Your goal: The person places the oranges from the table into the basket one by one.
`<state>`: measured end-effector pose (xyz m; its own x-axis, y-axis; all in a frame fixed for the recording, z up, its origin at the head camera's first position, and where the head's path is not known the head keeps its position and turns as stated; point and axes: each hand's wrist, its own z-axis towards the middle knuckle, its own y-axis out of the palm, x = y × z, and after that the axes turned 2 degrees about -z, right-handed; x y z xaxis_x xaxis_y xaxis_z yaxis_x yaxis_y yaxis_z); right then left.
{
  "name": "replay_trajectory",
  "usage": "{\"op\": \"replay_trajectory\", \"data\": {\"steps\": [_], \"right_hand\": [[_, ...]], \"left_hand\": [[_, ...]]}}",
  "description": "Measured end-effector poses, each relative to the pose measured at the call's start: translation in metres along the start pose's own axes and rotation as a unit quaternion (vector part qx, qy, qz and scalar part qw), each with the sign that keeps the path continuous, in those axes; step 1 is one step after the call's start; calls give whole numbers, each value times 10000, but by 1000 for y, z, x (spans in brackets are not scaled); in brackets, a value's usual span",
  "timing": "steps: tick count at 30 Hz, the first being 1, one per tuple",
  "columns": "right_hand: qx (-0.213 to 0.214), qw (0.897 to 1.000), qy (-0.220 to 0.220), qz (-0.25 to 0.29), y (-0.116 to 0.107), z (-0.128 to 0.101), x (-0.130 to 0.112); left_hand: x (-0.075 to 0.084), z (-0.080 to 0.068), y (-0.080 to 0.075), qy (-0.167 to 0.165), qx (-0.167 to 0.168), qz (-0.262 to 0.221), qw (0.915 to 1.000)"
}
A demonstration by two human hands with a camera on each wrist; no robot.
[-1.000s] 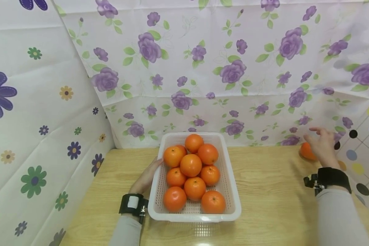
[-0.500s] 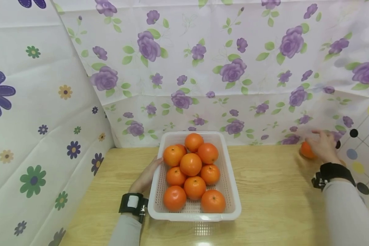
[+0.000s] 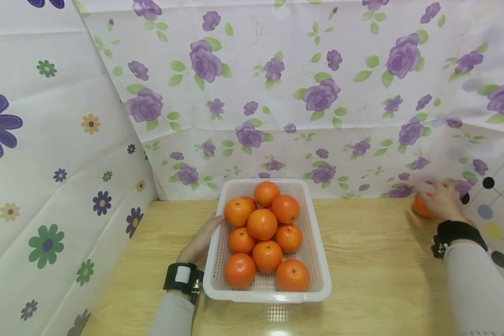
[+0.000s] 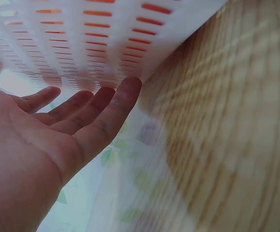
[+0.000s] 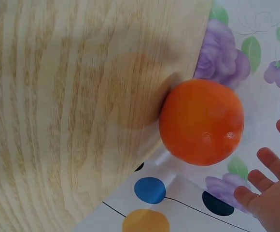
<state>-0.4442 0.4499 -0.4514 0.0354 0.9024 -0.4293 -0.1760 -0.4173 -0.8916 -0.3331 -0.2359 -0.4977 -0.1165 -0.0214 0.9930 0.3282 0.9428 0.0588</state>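
In the head view a white plastic basket (image 3: 268, 296) stands mid-table, holding several oranges (image 3: 262, 224) in a heap. My left hand (image 3: 198, 242) is at its left side. The left wrist view shows this hand (image 4: 67, 133) palm up, fingers extended, fingertips right at the slotted basket wall (image 4: 72, 43). At the table's far right corner lies a single orange (image 3: 421, 206), partly covered by my right hand (image 3: 445, 203). From the right wrist, that orange (image 5: 201, 122) sits by the table edge, while the spread fingers of my right hand (image 5: 275, 193) are beside it with a gap between.
A wooden table (image 3: 369, 261) lies under everything. Behind it hangs a white sheet with purple roses (image 3: 321, 95). A flower-patterned sheet (image 3: 67, 149) closes off the left, and a dotted sheet (image 3: 493, 205) meets the table at the right.
My right hand has lowered and shifted slightly right beside the lone orange. The left hand, the basket and its oranges have stayed in place; the head view has tilted a little.
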Motion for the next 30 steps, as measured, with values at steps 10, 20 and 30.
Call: {"op": "replay_trajectory", "data": {"steps": [10, 20, 30], "right_hand": [[-199, 9997, -160, 48, 3, 1, 11], [-279, 9990, -318, -128, 11, -9, 16], [-451, 9983, 44, 353, 20, -9, 20]], "left_hand": [[-1, -1, 2, 22, -15, -39, 10000], [0, 0, 3, -14, -69, -50, 10000], [1, -1, 4, 9, -127, -23, 9999]]}}
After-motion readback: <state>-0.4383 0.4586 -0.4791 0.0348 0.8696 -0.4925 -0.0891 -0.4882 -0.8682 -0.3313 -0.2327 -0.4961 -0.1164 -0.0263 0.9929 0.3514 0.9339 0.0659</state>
